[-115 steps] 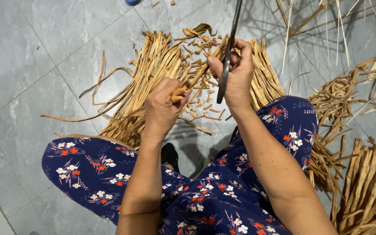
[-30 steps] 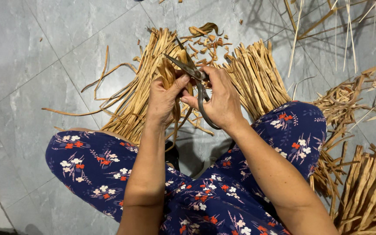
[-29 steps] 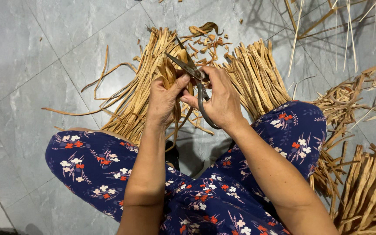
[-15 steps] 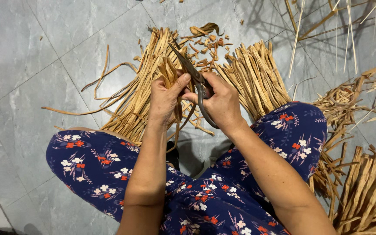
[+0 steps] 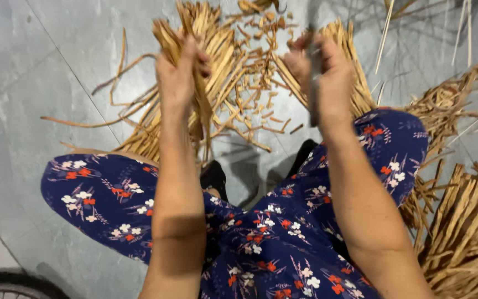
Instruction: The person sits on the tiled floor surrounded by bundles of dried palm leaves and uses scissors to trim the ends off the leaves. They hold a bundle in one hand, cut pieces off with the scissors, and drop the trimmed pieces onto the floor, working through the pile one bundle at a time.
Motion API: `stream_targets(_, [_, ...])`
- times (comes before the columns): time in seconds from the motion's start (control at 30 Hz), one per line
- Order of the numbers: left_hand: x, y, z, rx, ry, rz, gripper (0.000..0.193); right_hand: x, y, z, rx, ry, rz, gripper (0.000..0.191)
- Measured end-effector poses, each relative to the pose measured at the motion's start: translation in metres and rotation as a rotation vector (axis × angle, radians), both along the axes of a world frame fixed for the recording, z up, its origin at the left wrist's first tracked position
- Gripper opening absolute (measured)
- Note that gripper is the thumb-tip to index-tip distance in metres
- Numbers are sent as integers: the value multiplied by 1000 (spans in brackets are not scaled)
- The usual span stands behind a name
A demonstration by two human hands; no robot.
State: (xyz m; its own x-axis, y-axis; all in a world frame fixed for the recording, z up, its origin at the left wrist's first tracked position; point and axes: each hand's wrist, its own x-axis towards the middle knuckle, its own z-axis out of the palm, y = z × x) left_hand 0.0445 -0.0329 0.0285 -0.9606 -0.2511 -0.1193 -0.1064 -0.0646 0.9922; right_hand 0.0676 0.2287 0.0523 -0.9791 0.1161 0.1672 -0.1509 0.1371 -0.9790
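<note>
My left hand (image 5: 179,78) is raised and closed around a bunch of tan dried leaf strips (image 5: 203,105) that hang down from the fist. My right hand (image 5: 327,75) is raised apart from it on the right and grips dark scissors (image 5: 313,83), blurred, pointing up and down. Below both hands lie my knees in blue flowered trousers (image 5: 283,232).
A fan of dried strips (image 5: 225,61) and short cut scraps (image 5: 261,119) covers the grey tiled floor (image 5: 40,66) ahead. More bundles (image 5: 468,232) lie at the right. A dark curved edge (image 5: 12,279) shows bottom left.
The hands were together with the scissors at the strip. Now they have moved apart and upward, the left lifting a bunch of strips, the right carrying the scissors away.
</note>
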Motion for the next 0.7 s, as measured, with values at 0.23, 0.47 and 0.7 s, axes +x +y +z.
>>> stream_targets(0.23, [-63, 0, -45, -693, 145, 56, 28, 4, 37, 21, -239, -70, 9, 30])
stream_targets(0.47, [-105, 30, -154, -1018, -253, -207, 31, -1, 42, 21, -176, -93, 24, 44])
stream_targets(0.7, [-90, 45, -240, -1051, -353, -312, 25, -14, 33, 22, -127, -217, 17, 43])
